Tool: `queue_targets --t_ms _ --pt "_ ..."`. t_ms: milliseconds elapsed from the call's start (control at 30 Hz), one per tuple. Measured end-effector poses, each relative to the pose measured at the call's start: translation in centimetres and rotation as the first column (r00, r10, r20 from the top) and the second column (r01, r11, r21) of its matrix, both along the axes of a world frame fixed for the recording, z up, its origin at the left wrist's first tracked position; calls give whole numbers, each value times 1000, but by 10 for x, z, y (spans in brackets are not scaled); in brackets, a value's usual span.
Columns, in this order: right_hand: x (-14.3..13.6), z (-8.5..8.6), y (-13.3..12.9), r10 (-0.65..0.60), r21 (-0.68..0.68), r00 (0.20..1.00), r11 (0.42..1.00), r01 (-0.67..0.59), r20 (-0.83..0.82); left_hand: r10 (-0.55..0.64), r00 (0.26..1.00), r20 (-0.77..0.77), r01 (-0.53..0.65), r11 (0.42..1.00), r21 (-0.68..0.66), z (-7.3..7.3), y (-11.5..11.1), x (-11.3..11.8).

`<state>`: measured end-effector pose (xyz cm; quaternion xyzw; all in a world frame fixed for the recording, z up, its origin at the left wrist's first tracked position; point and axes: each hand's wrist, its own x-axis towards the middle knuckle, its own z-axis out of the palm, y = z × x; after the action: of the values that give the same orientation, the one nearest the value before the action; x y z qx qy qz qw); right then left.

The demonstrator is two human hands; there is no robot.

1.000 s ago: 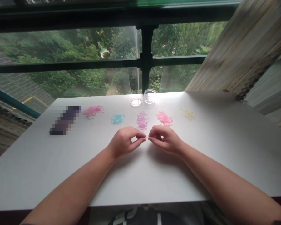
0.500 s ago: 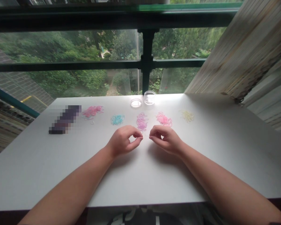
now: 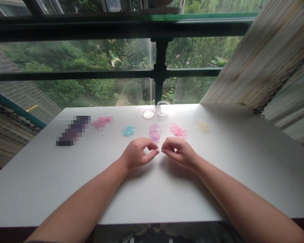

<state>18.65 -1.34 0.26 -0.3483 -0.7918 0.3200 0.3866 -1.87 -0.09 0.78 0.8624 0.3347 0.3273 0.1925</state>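
Note:
My left hand [image 3: 139, 153] is closed in a pinch over the middle of the white table [image 3: 142, 206]. Facing it, my right hand [image 3: 179, 151] also pinches, its fingertips a small gap away from the left ones. Whatever the fingertips hold is too small to make out. Just beyond them lies a pile of purple bands [image 3: 155, 132]. Left of it is a blue pile [image 3: 128, 131], and farther left a pink and red pile [image 3: 103, 122]. A pink pile [image 3: 178, 130] sits behind my right hand, and a yellow pile [image 3: 203, 127] lies to its right.
At the table's far edge stand a clear round container [image 3: 163, 108] and a clear shallow lid [image 3: 148, 114]. A blurred dark object [image 3: 74, 130] lies at the left. Behind the table is a window with a green frame [image 3: 161, 55]; a curtain [image 3: 239, 57] hangs at the right.
My left hand has moved right, narrowing the gap between the fingertips. My right hand stays nearly in place. The view has shifted slightly, so the table things appear a little lower.

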Motion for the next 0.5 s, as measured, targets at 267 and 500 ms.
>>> queue_targets --t_ms 267,500 --pt "-2 1 0 -23 -15 1000 1000 23 4 -4 1000 16 4 1000 5 0 1 2" --pt "0 1 3 -4 -56 1000 998 6 25 -6 1000 30 6 1000 16 0 2 2"
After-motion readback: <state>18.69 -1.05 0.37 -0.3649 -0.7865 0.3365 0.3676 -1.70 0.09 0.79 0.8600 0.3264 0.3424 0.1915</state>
